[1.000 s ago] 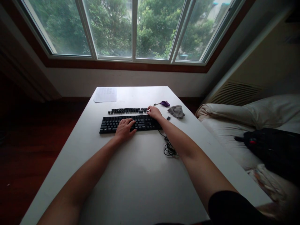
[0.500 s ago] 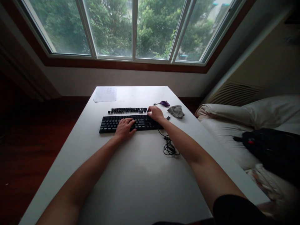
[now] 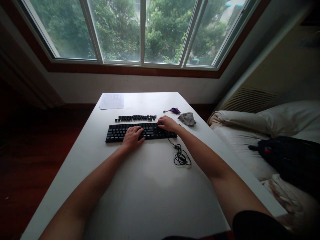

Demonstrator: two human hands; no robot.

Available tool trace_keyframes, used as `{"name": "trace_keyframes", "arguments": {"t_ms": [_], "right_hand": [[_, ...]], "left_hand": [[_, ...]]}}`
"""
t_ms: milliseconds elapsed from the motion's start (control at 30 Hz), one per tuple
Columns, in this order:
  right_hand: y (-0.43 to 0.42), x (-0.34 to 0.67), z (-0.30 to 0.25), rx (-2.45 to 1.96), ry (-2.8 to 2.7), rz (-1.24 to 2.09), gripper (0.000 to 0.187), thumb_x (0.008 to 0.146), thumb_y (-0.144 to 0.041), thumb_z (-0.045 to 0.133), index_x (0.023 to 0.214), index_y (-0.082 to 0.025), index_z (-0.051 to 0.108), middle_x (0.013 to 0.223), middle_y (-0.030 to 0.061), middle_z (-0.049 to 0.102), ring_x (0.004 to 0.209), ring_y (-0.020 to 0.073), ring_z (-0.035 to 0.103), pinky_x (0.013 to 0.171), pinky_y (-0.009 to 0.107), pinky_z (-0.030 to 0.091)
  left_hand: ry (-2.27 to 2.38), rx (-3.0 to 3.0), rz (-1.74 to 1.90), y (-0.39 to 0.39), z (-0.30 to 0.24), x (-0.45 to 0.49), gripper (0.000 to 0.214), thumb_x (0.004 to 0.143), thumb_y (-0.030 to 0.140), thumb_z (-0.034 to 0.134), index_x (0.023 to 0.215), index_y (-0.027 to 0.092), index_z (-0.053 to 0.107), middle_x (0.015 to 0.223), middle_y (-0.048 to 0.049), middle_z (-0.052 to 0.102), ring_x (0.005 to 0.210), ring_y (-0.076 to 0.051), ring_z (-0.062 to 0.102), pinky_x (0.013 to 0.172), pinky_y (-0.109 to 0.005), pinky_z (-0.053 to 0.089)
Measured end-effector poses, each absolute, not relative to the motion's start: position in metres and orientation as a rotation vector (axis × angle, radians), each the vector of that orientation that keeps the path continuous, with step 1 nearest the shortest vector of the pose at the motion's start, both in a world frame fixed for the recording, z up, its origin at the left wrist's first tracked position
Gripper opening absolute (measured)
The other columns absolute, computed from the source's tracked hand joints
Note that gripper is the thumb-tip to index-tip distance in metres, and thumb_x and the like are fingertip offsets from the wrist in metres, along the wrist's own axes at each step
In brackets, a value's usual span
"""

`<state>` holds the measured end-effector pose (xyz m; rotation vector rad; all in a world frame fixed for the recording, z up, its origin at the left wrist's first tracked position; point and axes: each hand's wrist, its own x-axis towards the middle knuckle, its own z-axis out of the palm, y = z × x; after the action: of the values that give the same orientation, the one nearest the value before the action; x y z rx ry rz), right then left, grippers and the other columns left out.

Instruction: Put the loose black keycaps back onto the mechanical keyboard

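Note:
A black keyboard (image 3: 117, 134) lies across the white table, some of its right part covered by my hands. My left hand (image 3: 133, 136) rests on its middle, fingers spread and the thumb near the front edge. Over the keyboard's upper right my right hand (image 3: 168, 123) is closed in a pinch, apparently on a small dark keycap mostly hidden by the fingertips. Behind the keyboard runs a row of loose black keycaps (image 3: 136, 117), just left of the right fingertips. The keyboard's black cable (image 3: 182, 156) lies loosely coiled in front of its right end.
A grey cloth (image 3: 187, 119) and a purple object with a thin handle (image 3: 175, 110) lie beyond my right hand. Paper sheets (image 3: 112, 101) are at the table's (image 3: 150, 193) far left. A sofa (image 3: 240, 116) with a black bag (image 3: 290, 160) stands to the right.
My right hand has moved back from the right end of the keycap row to over the keyboard's upper right. My left hand stays in place.

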<state>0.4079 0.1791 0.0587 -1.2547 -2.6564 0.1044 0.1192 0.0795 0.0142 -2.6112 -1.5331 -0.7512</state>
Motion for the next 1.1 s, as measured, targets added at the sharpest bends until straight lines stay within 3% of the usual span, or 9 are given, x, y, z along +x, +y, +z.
{"name": "trace_keyframes", "arguments": {"t_ms": [600, 800, 1100], "right_hand": [[0.164, 0.399, 0.057, -1.438, -2.608, 0.053, 0.023, 0.095, -0.030, 0.060, 0.110, -0.022, 0.075, 0.118, 0.0080, 0.071, 0.112, 0.0249, 0.060, 0.095, 0.033, 0.045], [0.173, 0.399, 0.043, -1.593, -2.314, 0.162, 0.029, 0.099, -0.023, 0.048, 0.112, -0.021, 0.073, 0.115, 0.0069, 0.073, 0.109, 0.0205, 0.062, 0.098, 0.030, 0.043], [0.172, 0.385, 0.026, -1.790, -2.163, 0.035, 0.041, 0.099, -0.057, 0.050, 0.105, -0.023, 0.073, 0.110, 0.0105, 0.067, 0.105, 0.0251, 0.060, 0.092, 0.035, 0.043]], "left_hand": [[-1.517, -2.615, -0.771, 0.080, 0.013, 0.119, 0.050, 0.089, 0.042, 0.064, 0.136, 0.026, 0.059, 0.141, -0.0096, 0.055, 0.130, -0.033, 0.048, 0.117, -0.053, 0.033], [-1.518, -2.619, -0.776, 0.080, 0.012, 0.119, 0.051, 0.089, 0.042, 0.065, 0.136, 0.026, 0.059, 0.141, -0.0099, 0.056, 0.130, -0.032, 0.048, 0.117, -0.052, 0.033], [-1.517, -2.606, -0.756, 0.080, 0.012, 0.120, 0.050, 0.089, 0.042, 0.064, 0.136, 0.027, 0.059, 0.142, -0.0094, 0.056, 0.130, -0.032, 0.049, 0.116, -0.052, 0.034]]}}
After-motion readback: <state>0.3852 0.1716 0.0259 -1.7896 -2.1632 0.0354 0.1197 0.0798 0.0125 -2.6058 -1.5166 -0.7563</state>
